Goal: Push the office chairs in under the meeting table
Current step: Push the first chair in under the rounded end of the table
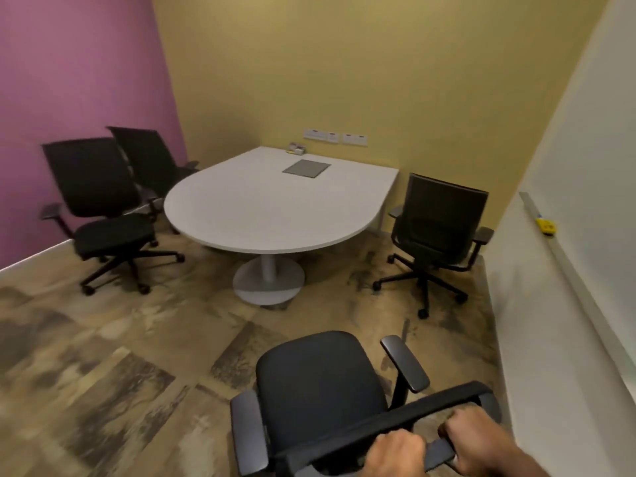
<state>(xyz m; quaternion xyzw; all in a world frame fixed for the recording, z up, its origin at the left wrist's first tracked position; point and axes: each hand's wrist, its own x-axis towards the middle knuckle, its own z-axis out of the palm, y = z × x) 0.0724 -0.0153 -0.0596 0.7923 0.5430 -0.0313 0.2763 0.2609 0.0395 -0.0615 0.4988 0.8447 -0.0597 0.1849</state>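
Observation:
A black office chair stands right in front of me, its seat facing the white meeting table. My left hand and my right hand both grip the top bar of its backrest. The chair is well short of the table, with bare floor between them. Two more black chairs stand left of the table, pulled out: a nearer one and a farther one by the purple wall. A fourth chair stands to the table's right, its back toward me.
The table has a round pedestal base and a grey cable hatch in its top. A whiteboard tray with a yellow eraser runs along the right wall. Wall sockets sit behind the table. Carpet lies open at front left.

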